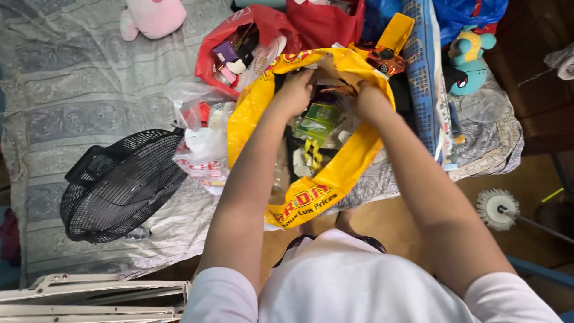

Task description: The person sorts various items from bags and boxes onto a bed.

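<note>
A large yellow shopping bag (353, 158) lies open on the edge of a bed, stuffed with several packets, a green box (320, 116) among them. Both my hands are inside its mouth. My left hand (294, 91) reaches in at the bag's left side, fingers curled down among the contents. My right hand (369, 98) is in at the right side, fingers bent over something I cannot make out. What each hand grips is hidden by the bag's contents.
A black fan grille (119, 185) lies left on the grey patterned bedspread (72, 90). A red bag (239, 48), clear plastic bags (200, 128), a toy car (385, 60), plush toys (469, 57) and a pink plush (152, 15) surround the bag. A mop head (496, 208) is on the floor.
</note>
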